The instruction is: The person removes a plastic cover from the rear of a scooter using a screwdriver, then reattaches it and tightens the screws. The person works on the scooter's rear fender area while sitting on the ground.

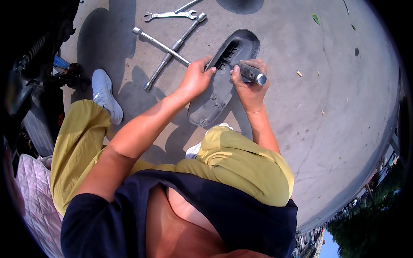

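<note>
Left hand [198, 79]: closed on the left rim of the shell, thumb on top.
Right hand [251, 88]: clenched round the dark tool.
Dark tool [248, 71]: thick cylindrical body; bright round metal end to the lower right, opposite end toward the middle of the shell. Contact with the shell cannot be told.
Oblong black shell [222, 85]: between the hands, in front of the person, rounded ends, hollow side up, a ribbed slot in its upper half. Long axis slanted, one end upper right and away from the person, the other lower left, near the knee.
Cross-shaped wrench [171, 50]: on the ground [301, 116], left of the shell; one arm reaches the left hand.
Open-ended spanner [170, 15]: farther off, lying crosswise.
Green leaf [315, 18]: far right.
</note>
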`<state>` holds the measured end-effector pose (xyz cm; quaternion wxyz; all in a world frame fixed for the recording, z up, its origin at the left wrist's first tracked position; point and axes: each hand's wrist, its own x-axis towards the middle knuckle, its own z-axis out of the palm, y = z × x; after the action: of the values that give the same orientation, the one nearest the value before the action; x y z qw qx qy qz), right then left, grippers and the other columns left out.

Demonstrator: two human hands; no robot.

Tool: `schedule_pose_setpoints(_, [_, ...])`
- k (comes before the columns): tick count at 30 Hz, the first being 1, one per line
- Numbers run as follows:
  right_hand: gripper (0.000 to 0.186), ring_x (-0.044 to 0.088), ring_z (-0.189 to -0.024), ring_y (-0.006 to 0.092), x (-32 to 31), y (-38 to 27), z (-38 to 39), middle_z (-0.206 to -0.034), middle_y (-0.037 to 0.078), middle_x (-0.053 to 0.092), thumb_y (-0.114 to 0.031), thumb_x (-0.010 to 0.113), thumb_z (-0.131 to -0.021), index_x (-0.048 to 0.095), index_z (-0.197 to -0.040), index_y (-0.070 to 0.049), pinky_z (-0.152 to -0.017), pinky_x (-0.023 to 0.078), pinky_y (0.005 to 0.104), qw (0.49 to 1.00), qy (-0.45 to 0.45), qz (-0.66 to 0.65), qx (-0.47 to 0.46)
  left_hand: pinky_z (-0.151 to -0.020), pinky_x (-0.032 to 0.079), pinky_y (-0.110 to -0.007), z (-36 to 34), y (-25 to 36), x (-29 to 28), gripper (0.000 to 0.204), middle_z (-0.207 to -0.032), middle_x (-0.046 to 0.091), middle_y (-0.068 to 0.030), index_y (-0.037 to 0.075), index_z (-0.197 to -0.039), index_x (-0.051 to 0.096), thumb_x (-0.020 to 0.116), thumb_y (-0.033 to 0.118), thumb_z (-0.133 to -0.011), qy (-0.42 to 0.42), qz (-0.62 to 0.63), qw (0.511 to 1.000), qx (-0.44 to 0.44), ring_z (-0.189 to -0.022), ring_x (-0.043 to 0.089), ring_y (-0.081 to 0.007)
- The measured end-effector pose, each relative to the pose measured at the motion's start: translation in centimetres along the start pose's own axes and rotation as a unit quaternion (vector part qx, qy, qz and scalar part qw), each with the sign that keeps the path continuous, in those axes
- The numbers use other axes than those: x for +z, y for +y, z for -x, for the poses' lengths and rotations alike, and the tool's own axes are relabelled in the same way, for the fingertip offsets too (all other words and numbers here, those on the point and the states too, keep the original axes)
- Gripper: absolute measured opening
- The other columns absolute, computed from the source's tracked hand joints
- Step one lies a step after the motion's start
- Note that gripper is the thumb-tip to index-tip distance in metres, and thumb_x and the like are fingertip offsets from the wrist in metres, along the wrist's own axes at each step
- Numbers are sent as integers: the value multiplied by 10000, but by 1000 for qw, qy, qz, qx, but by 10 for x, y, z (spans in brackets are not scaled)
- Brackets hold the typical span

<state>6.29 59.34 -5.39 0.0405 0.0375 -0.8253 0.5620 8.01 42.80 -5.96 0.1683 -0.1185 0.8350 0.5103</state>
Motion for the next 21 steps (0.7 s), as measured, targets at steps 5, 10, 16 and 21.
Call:
schedule_pose_setpoints(5, [310,603,-730,222,-6,-22,2,-852,105,580,-75,717,-718,509,-945,-36,-648,489,316,991,71,-106,-41,-825,463,-315,-4,-9,-1,389,-978,650,-167,-37,-1206,537,603,100,-848,-20,6,999,-25,-892,606,-179])
schedule_pose_setpoints(10, [290,591,-759,180,-18,-12,-5,-845,99,568,-64,694,-751,488,-953,-37,-660,497,300,996,15,-81,22,-766,478,-309,-5,-21,-5,363,-949,653,-120,-14,-1206,548,591,87,-860,-2,16,1000,-22,-837,597,-151])
schedule_pose_setpoints(16, [172,519,-701,151,-69,-28,-28,-780,99,550,-170,596,-806,512,-845,-25,-610,439,300,944,129,-282,118,-665,493,-265,-3,-27,-16,341,-898,633,-91,-27,-1198,520,575,114,-892,-19,148,985,-90,-775,592,-114])
schedule_pose_setpoints(21, [287,453,-571,84,-22,0,-17,-703,12,485,-194,695,-813,539,-957,0,-523,405,244,907,-22,-244,342,-677,497,-265,3,-19,-21,341,-926,632,-91,-31,-1185,522,583,126,-889,-38,191,976,-95,-784,593,-107])
